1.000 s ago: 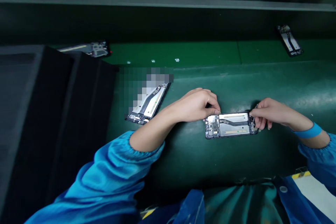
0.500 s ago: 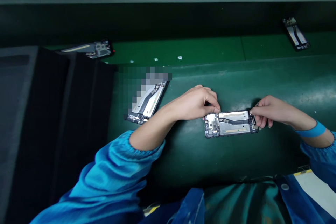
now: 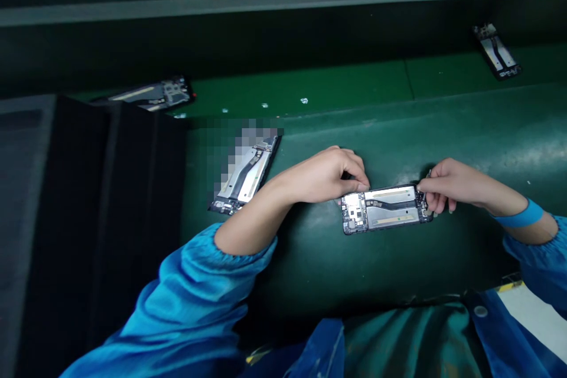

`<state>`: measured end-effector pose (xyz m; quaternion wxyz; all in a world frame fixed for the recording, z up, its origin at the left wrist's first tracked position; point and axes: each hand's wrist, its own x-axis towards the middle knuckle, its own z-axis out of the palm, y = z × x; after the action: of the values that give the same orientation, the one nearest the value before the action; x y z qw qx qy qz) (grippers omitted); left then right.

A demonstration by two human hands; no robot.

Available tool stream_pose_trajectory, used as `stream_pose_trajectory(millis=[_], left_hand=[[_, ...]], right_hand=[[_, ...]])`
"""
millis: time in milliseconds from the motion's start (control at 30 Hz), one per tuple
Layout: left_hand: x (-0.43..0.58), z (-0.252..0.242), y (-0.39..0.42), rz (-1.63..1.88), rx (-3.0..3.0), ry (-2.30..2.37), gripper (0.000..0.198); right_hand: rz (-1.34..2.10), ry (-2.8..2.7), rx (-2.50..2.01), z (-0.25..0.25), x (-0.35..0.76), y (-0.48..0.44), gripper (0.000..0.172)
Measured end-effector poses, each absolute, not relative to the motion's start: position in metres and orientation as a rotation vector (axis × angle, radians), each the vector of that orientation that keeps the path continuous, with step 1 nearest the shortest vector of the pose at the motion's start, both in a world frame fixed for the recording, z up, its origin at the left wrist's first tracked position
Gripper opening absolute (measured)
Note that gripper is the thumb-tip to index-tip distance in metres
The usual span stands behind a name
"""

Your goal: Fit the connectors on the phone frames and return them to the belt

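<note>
An opened smartphone point(image 3: 392, 210) lies sideways in front of me, its inside facing up. The circuit board shows at its left end, and a dark flex cable crosses the silver middle. My left hand point(image 3: 330, 174) is closed, thumb and fingers pinching the phone's upper left edge. At the other end, my right hand point(image 3: 449, 183) is closed too, its thumb and finger pinched against the upper right corner. A thin grey sliver shows at those fingers; what it is I cannot make out. Left of my left forearm rests another opened phone point(image 3: 248, 174), partly blurred out by pixels.
Dark foam-like blocks point(image 3: 137, 218) stand at the left. Behind them lies a third opened phone point(image 3: 170, 93), and one more opened phone point(image 3: 497, 53) sits at the back right. Small white scraps point(image 3: 303, 101) dot the green strip. A grey-edged ledge point(image 3: 283, 6) runs across the back.
The view has tilted and shifted slightly. Both hands keep their places on the phone, with no clear change of grip.
</note>
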<state>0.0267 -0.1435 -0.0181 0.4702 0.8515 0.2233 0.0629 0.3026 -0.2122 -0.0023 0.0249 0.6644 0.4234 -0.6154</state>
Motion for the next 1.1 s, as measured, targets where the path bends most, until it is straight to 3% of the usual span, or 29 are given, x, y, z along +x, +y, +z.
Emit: stream_pose_trajectory(millis=[833, 1100], left_hand=[[0.029, -0.016, -0.148, 0.14, 2.223, 0.587, 0.015], [0.07, -0.016, -0.145, 0.087, 2.245, 0.576, 0.016]], right_hand=[[-1.894, 1.325, 2.074, 0.0, 0.3, -0.213, 0.035], [-1.88, 1.357, 2.074, -0.007, 0.302, -0.214, 0.034]])
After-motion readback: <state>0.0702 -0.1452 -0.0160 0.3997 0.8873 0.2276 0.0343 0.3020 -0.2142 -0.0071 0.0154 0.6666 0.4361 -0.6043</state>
